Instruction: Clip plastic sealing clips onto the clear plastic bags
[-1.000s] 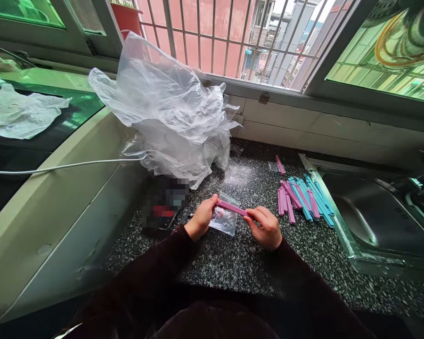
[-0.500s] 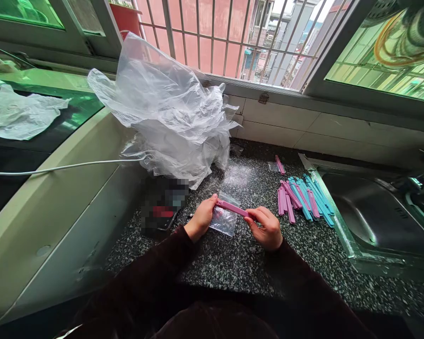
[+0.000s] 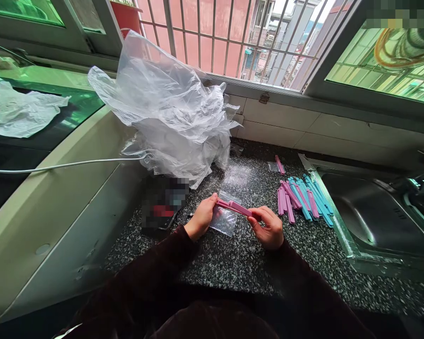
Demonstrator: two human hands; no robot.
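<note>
Fingers of my left hand (image 3: 202, 218) are closed on the left end of pink sealing clips (image 3: 240, 208). At the right end, my right hand (image 3: 267, 227) pinches them between thumb and fingers. Two long pink pieces show, overlapping and slightly offset; whether they are separate clips or halves of one, I cannot tell. Below them is a small clear plastic bag (image 3: 226, 224), its left edge by my left hand; whether the hand grips it is hidden. A pile of pink and blue sealing clips (image 3: 304, 197) lies to the right of my right hand.
Another pink clip (image 3: 279, 165) rests by a small clear packet behind the pile. Left of my hands is a dark, partly blurred device (image 3: 166, 207). A large heap of plastic bags (image 3: 183, 113) stands behind it. The metal sink (image 3: 353, 254) borders the speckled counter (image 3: 219, 268) on the right.
The pink pieces between my hands have shifted lengthwise against each other, so two overlapping pieces now show. My right hand has moved slightly right; my left hand stays in place.
</note>
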